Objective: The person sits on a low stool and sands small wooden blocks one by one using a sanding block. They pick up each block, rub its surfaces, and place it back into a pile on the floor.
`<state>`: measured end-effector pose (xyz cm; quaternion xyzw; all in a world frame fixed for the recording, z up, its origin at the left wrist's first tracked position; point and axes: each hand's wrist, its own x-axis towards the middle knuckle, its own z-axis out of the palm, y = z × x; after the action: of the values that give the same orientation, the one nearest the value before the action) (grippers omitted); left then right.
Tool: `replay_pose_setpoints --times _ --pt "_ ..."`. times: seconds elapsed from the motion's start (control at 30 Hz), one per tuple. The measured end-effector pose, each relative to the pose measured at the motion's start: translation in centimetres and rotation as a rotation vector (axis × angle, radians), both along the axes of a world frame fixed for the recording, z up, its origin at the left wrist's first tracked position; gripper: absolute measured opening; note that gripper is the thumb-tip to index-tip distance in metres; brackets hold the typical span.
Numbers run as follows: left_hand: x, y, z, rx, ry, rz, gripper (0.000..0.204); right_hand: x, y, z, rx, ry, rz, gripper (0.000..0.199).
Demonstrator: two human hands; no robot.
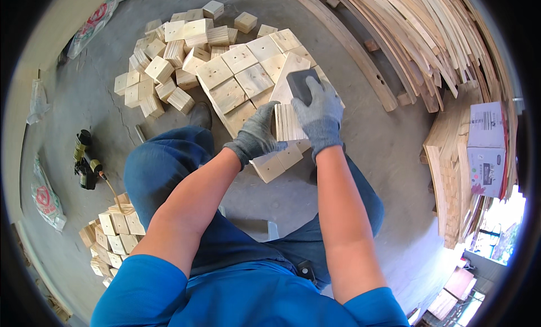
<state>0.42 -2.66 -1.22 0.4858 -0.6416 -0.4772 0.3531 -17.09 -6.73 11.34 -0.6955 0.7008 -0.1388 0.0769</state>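
Head view: fingers of left gloved hand (256, 131) clamped on left side of pale wooden block (289, 124); right gloved hand (320, 110) closed round dark grey pad (301, 86) over block's upper face (contact hidden); block above tight rows of blocks (234, 73), loose pile (169, 59) beyond at left, long planks (411, 39) far right

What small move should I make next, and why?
I'd probably slide the dark pad lightly along the pale upper face of the wooden block: your right hand has the pad over that face, and your left hand holds the block's side.
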Motion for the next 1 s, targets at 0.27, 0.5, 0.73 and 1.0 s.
replay_pose_setpoints --times 0.27,0.5,0.73,1.0 --pt "0.3 0.3 1.3 -0.019 -0.097 0.016 0.107 0.2 12.2 -0.9 -0.081 -0.013 0.019 0.073" --pt "-0.1 0.1 2.4 0.030 -0.095 -0.001 0.111 0.4 13.9 -0.6 -0.082 0.001 0.044 0.074" --pt "-0.1 0.0 0.7 -0.036 -0.079 0.000 0.117 2.4 2.1 -0.8 -0.071 0.036 0.036 0.066" --pt "-0.2 0.3 1.3 -0.042 -0.096 0.020 0.110 2.6 4.1 -1.3 -0.101 -0.001 0.035 0.068"
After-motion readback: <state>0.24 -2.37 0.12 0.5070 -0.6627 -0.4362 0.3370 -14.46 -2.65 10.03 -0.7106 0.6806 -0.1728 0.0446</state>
